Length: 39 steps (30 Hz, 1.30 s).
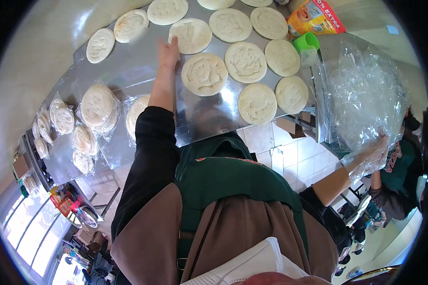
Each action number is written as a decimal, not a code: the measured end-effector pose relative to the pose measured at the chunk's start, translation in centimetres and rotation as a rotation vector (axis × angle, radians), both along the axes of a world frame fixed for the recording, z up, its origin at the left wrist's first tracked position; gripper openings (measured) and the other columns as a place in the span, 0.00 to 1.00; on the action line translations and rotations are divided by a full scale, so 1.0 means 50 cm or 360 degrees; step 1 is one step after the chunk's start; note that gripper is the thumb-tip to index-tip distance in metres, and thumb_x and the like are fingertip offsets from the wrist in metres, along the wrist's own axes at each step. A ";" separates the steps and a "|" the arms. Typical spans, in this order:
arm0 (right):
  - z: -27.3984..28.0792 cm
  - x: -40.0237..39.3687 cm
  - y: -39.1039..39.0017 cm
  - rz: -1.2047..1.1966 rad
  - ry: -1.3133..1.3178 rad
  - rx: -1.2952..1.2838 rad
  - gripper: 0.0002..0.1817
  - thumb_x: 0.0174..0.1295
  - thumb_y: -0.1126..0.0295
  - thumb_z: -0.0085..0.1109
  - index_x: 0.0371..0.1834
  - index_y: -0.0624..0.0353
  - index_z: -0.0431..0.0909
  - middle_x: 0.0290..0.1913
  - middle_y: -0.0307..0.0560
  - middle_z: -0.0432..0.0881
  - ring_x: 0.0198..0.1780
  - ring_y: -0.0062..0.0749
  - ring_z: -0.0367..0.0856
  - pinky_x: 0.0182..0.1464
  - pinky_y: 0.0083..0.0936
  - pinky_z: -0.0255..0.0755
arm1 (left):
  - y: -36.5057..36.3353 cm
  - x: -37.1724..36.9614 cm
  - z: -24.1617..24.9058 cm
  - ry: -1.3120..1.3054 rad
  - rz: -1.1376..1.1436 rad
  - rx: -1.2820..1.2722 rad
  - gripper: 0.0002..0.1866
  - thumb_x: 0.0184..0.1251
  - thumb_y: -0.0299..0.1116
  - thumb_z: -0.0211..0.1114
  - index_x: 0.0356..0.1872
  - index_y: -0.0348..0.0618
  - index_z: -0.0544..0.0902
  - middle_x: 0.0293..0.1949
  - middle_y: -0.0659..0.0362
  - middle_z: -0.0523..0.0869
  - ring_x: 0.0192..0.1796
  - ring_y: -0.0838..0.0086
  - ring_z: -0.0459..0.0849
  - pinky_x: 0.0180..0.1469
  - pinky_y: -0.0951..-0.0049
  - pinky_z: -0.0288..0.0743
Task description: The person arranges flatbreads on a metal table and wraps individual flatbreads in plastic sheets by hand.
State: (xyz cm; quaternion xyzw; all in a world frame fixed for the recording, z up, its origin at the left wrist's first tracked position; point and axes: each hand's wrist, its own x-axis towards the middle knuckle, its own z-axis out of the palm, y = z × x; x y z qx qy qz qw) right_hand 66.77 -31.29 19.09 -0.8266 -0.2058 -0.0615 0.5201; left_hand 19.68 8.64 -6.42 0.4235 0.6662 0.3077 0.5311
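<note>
Round flat breads [205,74] lie spread over the metal table [123,71]. My left hand [169,51] reaches across to the edge of one bread [190,36] near the back; its thumb shows at that edge, while the other fingers are smeared by motion. At the right, my right hand [378,145] is at the lower edge of a big heap of clear plastic bags [364,95], its fingers partly covered by the film. Bagged breads [98,107] lie on the left part of the table, some stacked, one partly behind my left forearm.
An orange and red packet [315,18] and a green cup [306,42] stand at the back right. A cardboard box [290,126] is below the table. Another person in a green apron [395,164] is at the far right. Tiled floor shows below.
</note>
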 end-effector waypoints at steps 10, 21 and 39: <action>0.020 -0.118 0.104 0.0042 -0.0258 0.0300 0.20 0.67 0.62 0.52 0.50 0.70 0.77 0.46 0.53 0.82 0.46 0.34 0.79 0.53 0.26 0.70 | 0.240 -0.014 -0.081 -0.0079 0.0433 0.0213 0.38 0.54 0.41 0.68 0.61 0.27 0.62 0.52 0.43 0.74 0.54 0.61 0.75 0.54 0.62 0.69; 0.029 -0.142 0.155 -0.0176 -0.0352 0.0135 0.19 0.65 0.63 0.53 0.46 0.72 0.79 0.43 0.55 0.82 0.45 0.34 0.81 0.49 0.25 0.74 | 0.202 0.032 -0.066 0.0218 0.0175 0.0260 0.38 0.49 0.45 0.70 0.57 0.30 0.66 0.54 0.38 0.73 0.59 0.53 0.72 0.57 0.56 0.68; 0.079 -0.279 0.310 -0.0486 -0.0243 -0.0247 0.19 0.62 0.63 0.47 0.41 0.69 0.82 0.42 0.53 0.83 0.46 0.38 0.80 0.51 0.30 0.72 | 0.243 -0.164 -0.093 0.0205 0.0755 0.0010 0.26 0.50 0.37 0.65 0.46 0.24 0.77 0.51 0.37 0.75 0.53 0.47 0.76 0.55 0.57 0.72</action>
